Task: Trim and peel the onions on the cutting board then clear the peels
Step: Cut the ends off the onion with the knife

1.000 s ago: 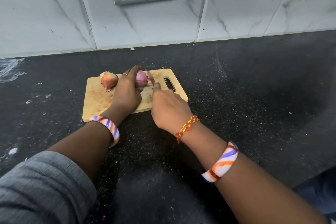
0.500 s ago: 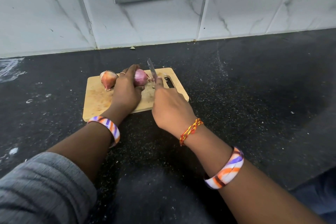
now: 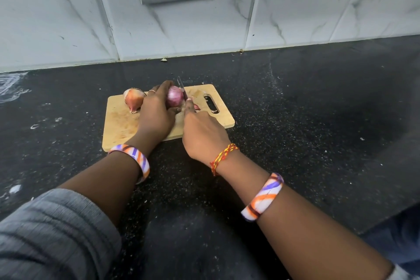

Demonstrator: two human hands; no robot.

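While my right hand (image 3: pixel 202 133) is curled round the handle of the knife (image 3: pixel 181 87), index finger laid forward along it, my left hand (image 3: pixel 156 112) sits just beside it with fingers and thumb wrapped over the purple onion (image 3: pixel 174 96), pinning it to the cutting board (image 3: pixel 118 125). That board lies on the dark counter (image 3: pixel 295 132), its handle slot to my right.

As I judge it, the job is at an early stage. The purple onion looks partly stripped, its glossy skin showing, and a small reddish scrap (image 3: pixel 196 106) lies on the board just right of the blade, which I take for a trimmed end or a bit of peel. The blade stands against the onion's right end, so I read this as trimming that end. Further left, touching or almost touching my left knuckles, the second onion (image 3: pixel 133 99) wears its dry brown skin and looks untouched. So one onion is under way, one is left, and no clearing has begun.

The purple onion lies on its side, long axis running left to right, the end under the blade pointing right. The knife runs away from me, tip toward the tiled wall (image 3: pixel 68 18).
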